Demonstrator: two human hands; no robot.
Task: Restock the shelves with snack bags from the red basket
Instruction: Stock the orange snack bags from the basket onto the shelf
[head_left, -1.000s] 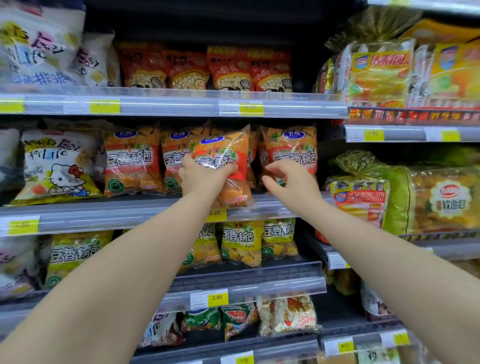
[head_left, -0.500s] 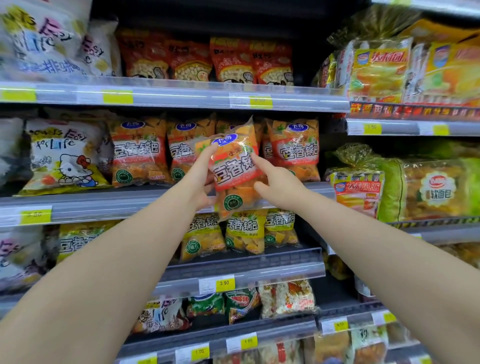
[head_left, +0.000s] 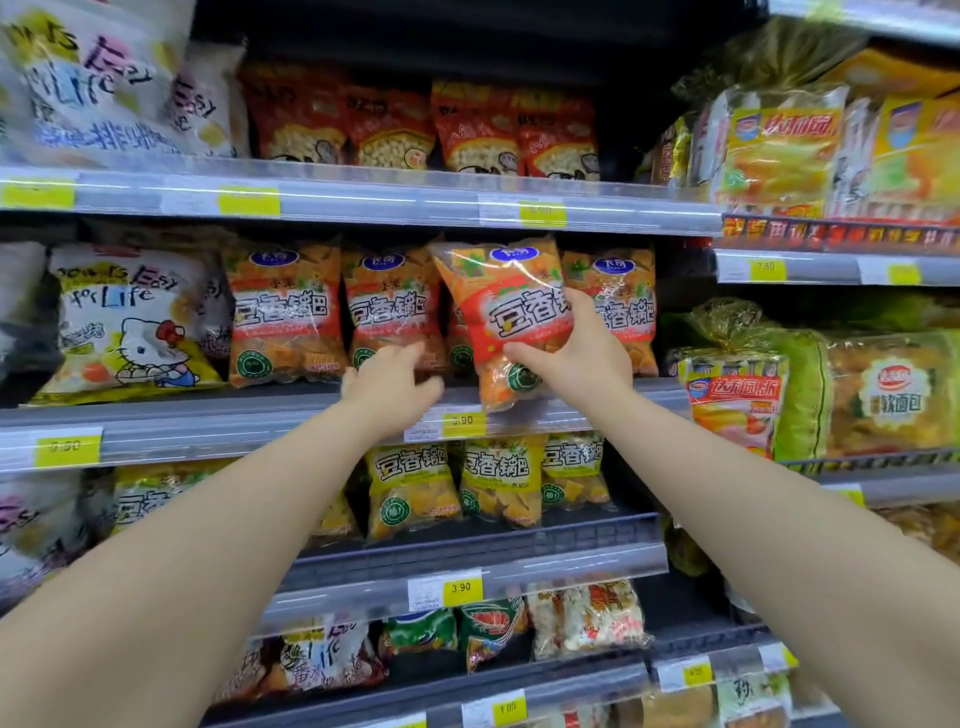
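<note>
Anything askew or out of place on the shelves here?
Only the orange snack bag gripped by the right hand: it is tilted, its bottom hanging past the shelf edge, not yet in the row. The left hand is open beside it.

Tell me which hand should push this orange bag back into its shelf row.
Right, probably: the right hand grips the orange bag at the shelf, while the left hand is open beside it, holding nothing.
</note>
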